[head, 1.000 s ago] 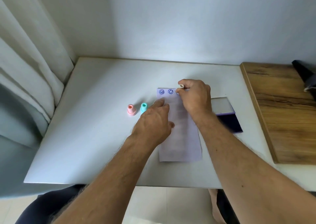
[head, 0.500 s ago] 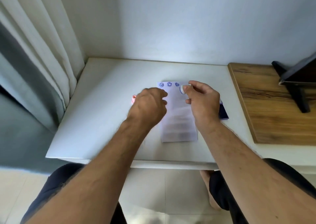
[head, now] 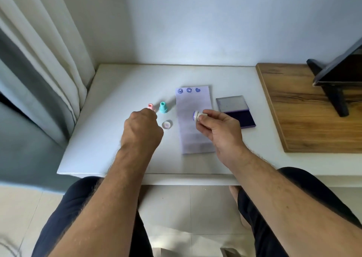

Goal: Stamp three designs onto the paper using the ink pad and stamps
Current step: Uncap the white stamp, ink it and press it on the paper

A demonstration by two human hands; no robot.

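Head view, right hand [head: 219, 131] pinching stamp [head: 198, 116], 3 prints

Matt white counter [head: 121, 92], thin pale paper [head: 193, 104], grained wood board [head: 293, 107], smooth plastic teal stamp [head: 163, 107].

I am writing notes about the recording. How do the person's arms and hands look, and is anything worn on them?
Both forearms are bare to past the elbow, with visible hair; no sleeves show. The left hand and the right hand wear no gloves, and no watch, ring or bracelet shows. Dark trousers cover the legs below.
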